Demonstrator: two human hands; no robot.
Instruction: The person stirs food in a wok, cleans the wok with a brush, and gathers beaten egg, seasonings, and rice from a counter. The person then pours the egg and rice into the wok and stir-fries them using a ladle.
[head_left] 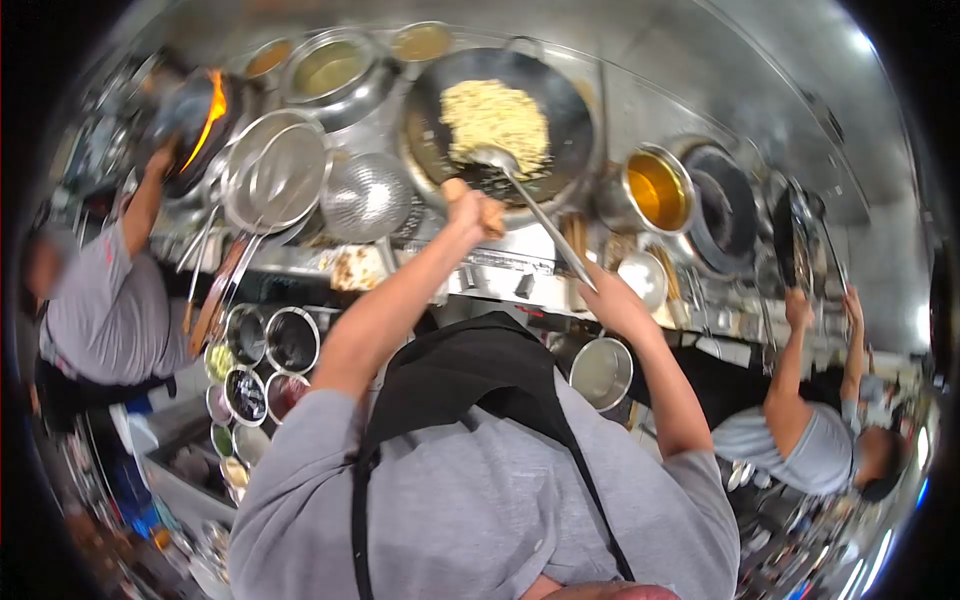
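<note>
Black cloth apron (470,365) before dark metal wok (572,115); left hand (474,208) closed at near rim, right hand (606,298) gripping long silver ladle (545,222)

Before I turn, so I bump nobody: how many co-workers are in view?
2: the left co-worker, at a flaming wok, and the right co-worker, arms raised. More may be hidden past the dark edges.

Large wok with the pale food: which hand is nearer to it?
Left. The left hand is at the near rim of the wok; the right hand is farther back, gripping the ladle by its handle.
</note>
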